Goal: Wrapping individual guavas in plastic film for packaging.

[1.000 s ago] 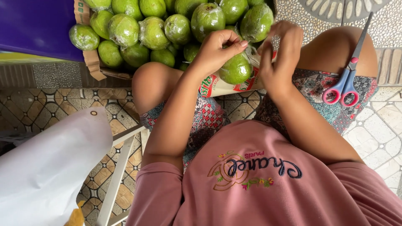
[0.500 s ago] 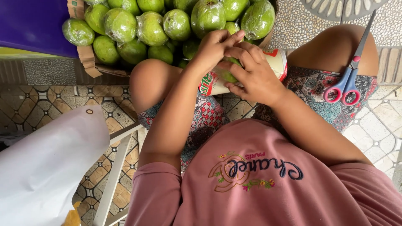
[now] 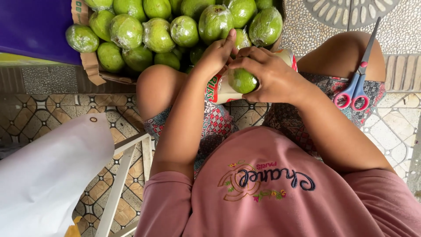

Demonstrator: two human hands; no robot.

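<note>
Green and glossy, a single fruit [image 3: 242, 80] sits between a seated person's two bare hands above the lap, just in front of a cardboard box [image 3: 90, 66] heaped with film-wrapped fruit of the same kind [image 3: 184, 30]. The right hand [image 3: 272, 77] cups the fruit from the right and above, its grip curled closed around it, while the left hand [image 3: 217, 55] comes in from the left with fingers pinched at the fruit's upper edge, seemingly on clear wrap, though the film itself is hard to make out. A red, white and green printed wrapper or roll [image 3: 219, 87] lies directly under and to the left of the fruit, touching the left hand's side. The fruit is roundish, with no clear long axis, and lies nearer the right palm. Scissors with pink and blue handles [image 3: 355, 87] rest on the right thigh, well apart from both hands. White paper [image 3: 48, 175] lies beside a white frame [image 3: 118, 184] on the patterned tile floor [image 3: 44, 114].
</note>
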